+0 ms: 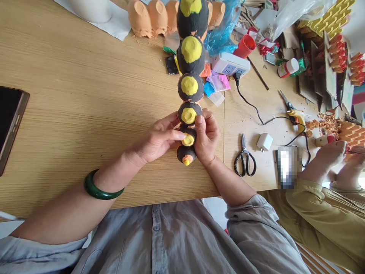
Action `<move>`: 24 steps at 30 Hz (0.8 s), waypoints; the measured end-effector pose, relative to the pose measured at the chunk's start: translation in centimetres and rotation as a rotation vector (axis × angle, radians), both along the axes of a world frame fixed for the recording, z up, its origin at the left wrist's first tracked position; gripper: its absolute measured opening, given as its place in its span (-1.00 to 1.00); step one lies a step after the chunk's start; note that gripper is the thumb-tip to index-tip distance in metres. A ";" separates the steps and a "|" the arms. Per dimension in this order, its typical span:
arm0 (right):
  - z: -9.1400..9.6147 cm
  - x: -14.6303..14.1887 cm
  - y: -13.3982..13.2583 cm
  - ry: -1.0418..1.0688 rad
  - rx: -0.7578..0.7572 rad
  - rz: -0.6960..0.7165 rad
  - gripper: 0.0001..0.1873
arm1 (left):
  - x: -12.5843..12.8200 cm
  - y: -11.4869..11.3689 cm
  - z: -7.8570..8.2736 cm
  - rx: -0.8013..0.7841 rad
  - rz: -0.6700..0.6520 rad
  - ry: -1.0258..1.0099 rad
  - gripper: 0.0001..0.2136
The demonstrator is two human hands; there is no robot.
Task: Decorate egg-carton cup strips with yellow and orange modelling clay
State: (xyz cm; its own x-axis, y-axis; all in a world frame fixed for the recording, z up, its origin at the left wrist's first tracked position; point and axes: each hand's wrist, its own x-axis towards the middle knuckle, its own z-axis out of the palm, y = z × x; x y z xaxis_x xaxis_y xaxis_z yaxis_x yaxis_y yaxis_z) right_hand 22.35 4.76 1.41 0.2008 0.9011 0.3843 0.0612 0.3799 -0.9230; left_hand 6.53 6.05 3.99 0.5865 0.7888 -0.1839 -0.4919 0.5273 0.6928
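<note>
The left hand grips the strip near its lower end, one digit on the yellow patch of the fifth bump; its other fingers pass partly out of sight behind. The right hand grasps the opposite edge, its thumb beside the fourth bump, its fingertips hidden. The strip is held up over the table. Six black bumps show, the topmost cut off by the upper edge; five bear yellow patches, and the lowest ends in an orange bit with one yellow tip.

Behind, an orange row is partly covered and cropped; three cups show left of the strip. Rightward lie one power strip, one black-handled scissors, one white charger and one pixelated object. A co-worker's hands are hard to make out.
</note>
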 end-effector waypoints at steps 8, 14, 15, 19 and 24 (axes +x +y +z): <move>-0.7 -0.1 0.0 0.019 0.019 0.024 -0.58 | -0.2 0.2 -0.1 -0.045 -0.039 0.011 -0.59; -0.5 -0.1 0.1 -0.014 -0.121 0.042 -0.39 | 0.0 0.1 0.0 -0.036 0.009 0.052 -0.60; -0.4 -0.1 0.1 -0.012 -0.134 0.037 -0.38 | 0.0 0.1 0.1 -0.032 0.012 0.052 -0.62; -0.1 -0.2 0.0 -0.030 -0.151 -0.021 -0.36 | 0.0 0.0 0.0 0.026 0.004 0.016 -0.62; -0.3 -0.1 0.1 -0.039 -0.123 -0.051 -0.41 | -0.2 0.1 -0.6 0.130 -0.008 0.022 -0.56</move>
State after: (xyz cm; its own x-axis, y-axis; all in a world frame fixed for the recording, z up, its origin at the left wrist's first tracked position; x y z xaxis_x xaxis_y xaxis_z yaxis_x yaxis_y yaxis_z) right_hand 22.22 4.83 1.11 0.2347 0.9308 0.2801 0.1144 0.2597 -0.9589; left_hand 6.33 6.20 3.44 0.5896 0.8023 -0.0934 -0.4723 0.4362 0.7660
